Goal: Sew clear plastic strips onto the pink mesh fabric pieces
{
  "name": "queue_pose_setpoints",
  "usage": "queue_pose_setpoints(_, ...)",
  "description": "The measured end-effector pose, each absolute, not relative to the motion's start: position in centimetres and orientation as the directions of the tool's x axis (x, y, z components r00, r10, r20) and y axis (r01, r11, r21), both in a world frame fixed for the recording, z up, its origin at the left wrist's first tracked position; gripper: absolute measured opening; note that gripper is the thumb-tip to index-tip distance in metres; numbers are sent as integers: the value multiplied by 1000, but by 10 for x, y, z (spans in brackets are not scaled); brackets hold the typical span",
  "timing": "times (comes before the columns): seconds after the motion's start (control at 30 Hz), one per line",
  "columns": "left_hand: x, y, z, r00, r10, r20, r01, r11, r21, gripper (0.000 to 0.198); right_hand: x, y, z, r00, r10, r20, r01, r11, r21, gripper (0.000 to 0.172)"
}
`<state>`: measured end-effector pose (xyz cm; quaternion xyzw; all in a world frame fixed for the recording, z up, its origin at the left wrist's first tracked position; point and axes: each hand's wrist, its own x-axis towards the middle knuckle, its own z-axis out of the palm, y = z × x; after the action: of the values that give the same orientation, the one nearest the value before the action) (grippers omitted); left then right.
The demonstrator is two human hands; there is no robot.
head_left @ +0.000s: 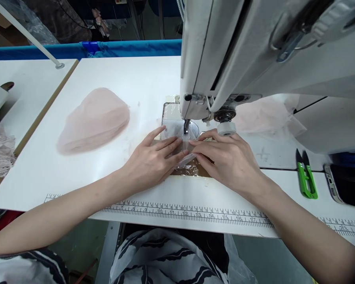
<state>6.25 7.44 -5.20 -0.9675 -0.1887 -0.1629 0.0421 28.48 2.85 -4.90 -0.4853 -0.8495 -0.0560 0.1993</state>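
A small piece of sheer whitish fabric [185, 158] lies on the needle plate of the sewing machine [208, 75], under the presser foot [186, 125]. My left hand [156, 157] rests flat on its left side, fingers spread and pointing at the foot. On the other side, my right hand [225, 157] pinches the fabric's near right edge between thumb and fingers. Both hands are close to the foot. The needle tip is too small to make out.
Pale pink sheer fabric [94, 120] lies on the left of the white table, with more pink fabric [266, 114] behind the machine head. Green thread snips [307, 177] and a phone [347, 183] are at the right. A printed ruler [186, 213] runs along the front edge.
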Motion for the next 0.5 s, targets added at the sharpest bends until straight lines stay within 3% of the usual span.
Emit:
queue_pose_setpoints(0.27,65,88,-57,852,387,354,407,-913,20,30,286,37,-59,-405,810,425,868,487,-101,23)
queue_pose_setpoints(0.5,67,96,-58,847,403,346,426,-905,11,31,286,41,-60,-409,797,445,883,469,-29,22)
